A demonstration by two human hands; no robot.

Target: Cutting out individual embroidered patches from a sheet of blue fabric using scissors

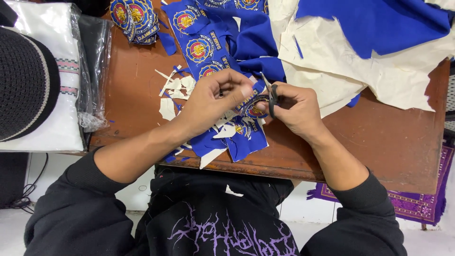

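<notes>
My left hand (pixel 215 97) pinches a round embroidered patch (pixel 255 109) on blue fabric, over the brown table's (pixel 379 137) near edge. My right hand (pixel 296 109) grips small black scissors (pixel 272 97), blades pointing up and left against the patch's edge. A strip of blue cloth with more patches (pixel 244 135) hangs below both hands. White backing scraps (pixel 175 90) lie left of my left hand.
A blue cloth printed with round patches (pixel 201 45) stretches to the back. Cut patches are stacked (pixel 135 19) at the back left. Cream backing with blue fabric (pixel 369 52) covers the back right. Bagged white textiles (pixel 61 80) and a black cap (pixel 23 80) sit left.
</notes>
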